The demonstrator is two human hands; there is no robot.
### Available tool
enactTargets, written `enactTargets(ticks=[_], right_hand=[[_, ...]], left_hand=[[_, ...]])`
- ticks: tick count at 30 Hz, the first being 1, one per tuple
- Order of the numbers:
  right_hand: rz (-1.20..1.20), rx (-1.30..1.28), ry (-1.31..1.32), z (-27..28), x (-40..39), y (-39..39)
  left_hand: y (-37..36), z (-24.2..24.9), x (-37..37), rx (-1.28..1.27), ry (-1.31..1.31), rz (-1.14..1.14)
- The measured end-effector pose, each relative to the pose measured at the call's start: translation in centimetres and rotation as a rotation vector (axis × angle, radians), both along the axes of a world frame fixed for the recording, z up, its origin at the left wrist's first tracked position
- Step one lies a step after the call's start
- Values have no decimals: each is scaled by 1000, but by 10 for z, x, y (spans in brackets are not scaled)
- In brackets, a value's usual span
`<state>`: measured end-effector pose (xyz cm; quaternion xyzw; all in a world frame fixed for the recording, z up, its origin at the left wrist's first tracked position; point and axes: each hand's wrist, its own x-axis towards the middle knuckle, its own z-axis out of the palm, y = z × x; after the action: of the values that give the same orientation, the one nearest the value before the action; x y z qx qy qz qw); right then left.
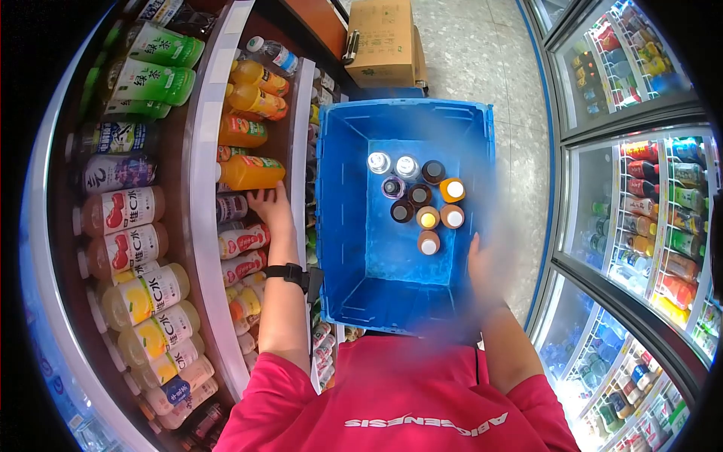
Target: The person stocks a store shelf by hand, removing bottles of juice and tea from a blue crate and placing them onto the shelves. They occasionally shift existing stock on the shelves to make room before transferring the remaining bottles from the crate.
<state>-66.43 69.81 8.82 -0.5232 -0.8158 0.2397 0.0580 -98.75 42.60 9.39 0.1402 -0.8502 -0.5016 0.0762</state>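
Observation:
On the shelf at the left, an orange juice bottle point(254, 172) stands out a little further than its neighbours. My left hand point(269, 209) is at its lower end, with the fingers against its side and partly hidden by it. A blue crate point(354, 120) is in front of me, holding several bottles seen from above, with white, brown, orange and yellow caps point(429, 218). At the crate's right wall is my right hand point(482, 265), thumb on the inner side and the hand over the rim. A blurred patch covers most of its fingers.
Left shelves hold vitamin drink bottles point(124, 207), green tea bottles point(154, 87) and red-labelled bottles point(245, 241). A cardboard box point(380, 45) stands beyond the crate. Glass-door coolers point(640, 218) line the right side, across a strip of floor point(527, 135).

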Motion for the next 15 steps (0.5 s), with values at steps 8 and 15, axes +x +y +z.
enactTargets(ticks=[8, 15], right_hand=[[15, 34, 30, -13, 2, 0], [0, 1, 27, -7, -1, 1]], left_hand=[[10, -8, -56, 293, 8, -56], [-4, -5, -91, 193, 5, 15]])
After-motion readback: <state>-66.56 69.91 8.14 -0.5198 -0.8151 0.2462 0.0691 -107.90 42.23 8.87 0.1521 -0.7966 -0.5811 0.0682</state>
